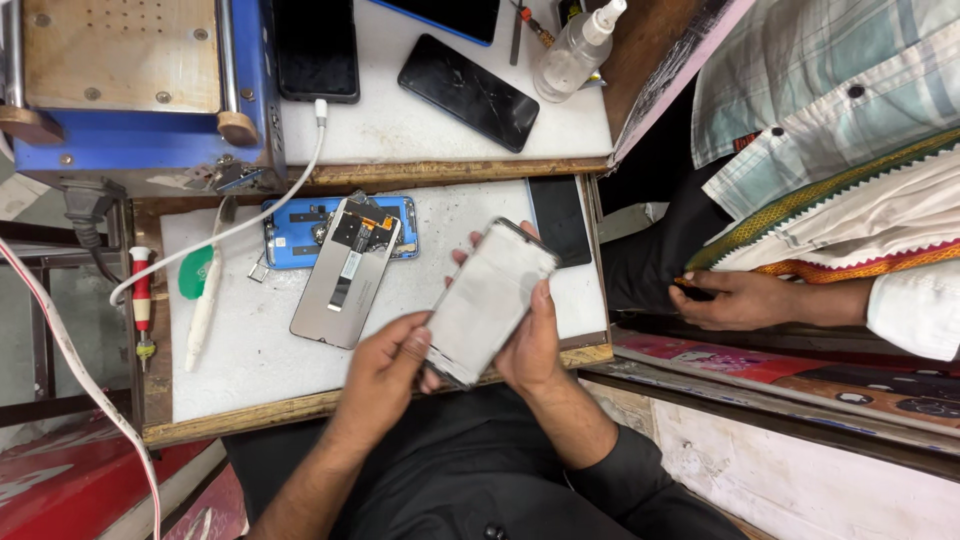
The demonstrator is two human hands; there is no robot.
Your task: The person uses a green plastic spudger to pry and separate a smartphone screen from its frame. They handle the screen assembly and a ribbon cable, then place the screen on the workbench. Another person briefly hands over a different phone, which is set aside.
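Both hands (pixel 455 355) grip phone screen (pixel 488 300).

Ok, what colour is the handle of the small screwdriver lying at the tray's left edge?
Red, with a white band, on the small screwdriver; the head view shows it.

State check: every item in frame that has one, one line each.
screen panel: held tilted over the tray, both hands gripping
left hand: fingers on the panel's lower edge
right hand: clasps the panel's right edge
blue phone frame: back off, insides exposed
black phone: glass cracked
spray bottle: lying down
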